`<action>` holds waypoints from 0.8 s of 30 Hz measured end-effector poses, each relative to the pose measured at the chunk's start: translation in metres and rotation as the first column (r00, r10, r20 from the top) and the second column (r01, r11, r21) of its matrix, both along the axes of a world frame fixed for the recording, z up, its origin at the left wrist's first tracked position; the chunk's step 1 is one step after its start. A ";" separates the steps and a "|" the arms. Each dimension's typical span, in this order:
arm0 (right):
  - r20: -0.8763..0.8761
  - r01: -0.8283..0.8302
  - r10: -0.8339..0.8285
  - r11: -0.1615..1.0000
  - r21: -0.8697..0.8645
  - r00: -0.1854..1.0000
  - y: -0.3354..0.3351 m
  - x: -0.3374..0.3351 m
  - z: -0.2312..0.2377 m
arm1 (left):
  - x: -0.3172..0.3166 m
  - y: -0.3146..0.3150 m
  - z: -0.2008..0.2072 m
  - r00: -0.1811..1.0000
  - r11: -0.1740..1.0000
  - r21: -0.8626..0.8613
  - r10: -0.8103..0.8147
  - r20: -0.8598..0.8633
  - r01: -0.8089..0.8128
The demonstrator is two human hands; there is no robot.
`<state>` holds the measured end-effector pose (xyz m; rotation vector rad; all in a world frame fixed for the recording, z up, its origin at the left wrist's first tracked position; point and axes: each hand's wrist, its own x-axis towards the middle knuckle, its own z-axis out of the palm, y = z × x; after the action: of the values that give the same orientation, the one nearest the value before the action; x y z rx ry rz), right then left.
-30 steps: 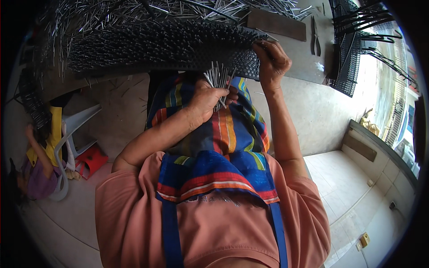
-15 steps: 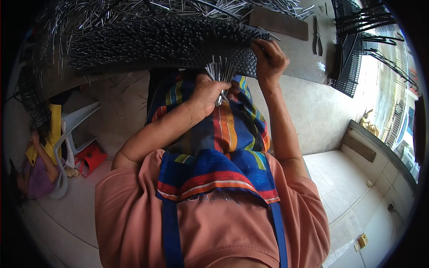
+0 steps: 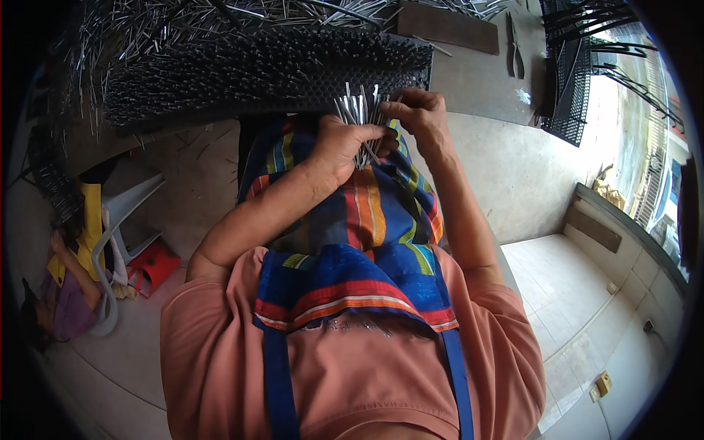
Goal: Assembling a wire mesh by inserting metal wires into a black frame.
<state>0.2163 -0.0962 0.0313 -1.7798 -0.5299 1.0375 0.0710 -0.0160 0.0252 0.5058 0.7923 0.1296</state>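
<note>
A bundle of thin silvery metal rods [image 3: 359, 110] fans upward from my left hand [image 3: 341, 147], whose fingers are wrapped round it above my lap. My right hand [image 3: 424, 121] pinches at the upper right edge of this bundle, thumb and fingertips together on a rod there; exactly how many it grips is hidden. Just beyond both hands lies a long black perforated board [image 3: 334, 79]. Dark pegs or rods [image 3: 220, 77] stand densely upright over its left and middle parts, while bare holes show along its near right part.
Loose metal rods [image 3: 154, 33] are heaped behind the board. A flat brown plate [image 3: 447, 28] and dark pliers [image 3: 515, 48] lie at the far right of the table. Black mesh racks [image 3: 568, 95] stand beyond. Another person [image 3: 70, 286] sits at left near a white chair [image 3: 110, 242].
My right hand has come from the board's right end, down and leftward to the bundle. My left hand still holds the rods in nearly the same place.
</note>
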 end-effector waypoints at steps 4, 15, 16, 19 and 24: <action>-0.244 0.160 -0.146 0.986 0.038 0.959 -0.007 0.004 0.001 | 0.005 -0.007 0.007 0.998 0.998 -0.006 0.062 -0.009 -0.062; 0.330 0.233 -0.539 0.728 0.645 0.775 0.008 0.038 -0.013 | 0.004 -0.011 -0.002 0.994 0.998 0.052 0.046 -0.098 -0.042; 0.387 0.196 -0.511 0.762 0.618 0.767 0.010 0.038 -0.009 | 0.004 -0.010 -0.001 0.994 0.998 0.051 0.047 -0.099 -0.042; 0.413 0.178 -0.489 0.784 0.595 0.768 0.012 0.038 -0.008 | 0.003 -0.010 -0.001 0.993 0.997 0.043 0.068 -0.093 -0.064; 0.485 0.158 -0.447 0.836 0.526 0.752 0.013 0.033 -0.013 | 0.001 -0.006 -0.005 0.994 0.997 0.037 0.064 -0.086 -0.061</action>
<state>0.2495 -0.0833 0.0180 -1.6559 -0.7497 0.0638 0.0716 -0.0223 0.0203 0.5218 0.8924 0.1802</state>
